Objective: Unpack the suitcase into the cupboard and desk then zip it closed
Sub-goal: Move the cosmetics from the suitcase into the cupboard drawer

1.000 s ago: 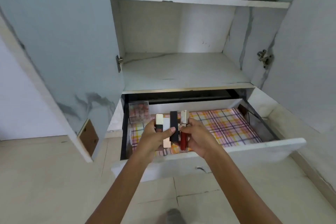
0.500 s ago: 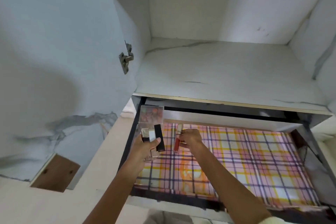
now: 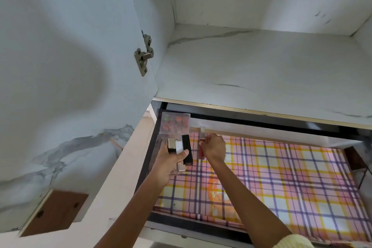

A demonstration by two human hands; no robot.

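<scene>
Left hand (image 3: 168,165) is wrapped around a bunch of lipstick tubes (image 3: 186,148) (gold, white and black ones), thumb across the front. Just to its right, the right hand (image 3: 214,148) pinches a red lip gloss (image 3: 201,153), held upright. Both hover over the open drawer (image 3: 261,120) with its plaid liner (image 3: 281,177). Right behind the left hand sits a clear makeup box (image 3: 175,125) in the drawer's corner.
</scene>
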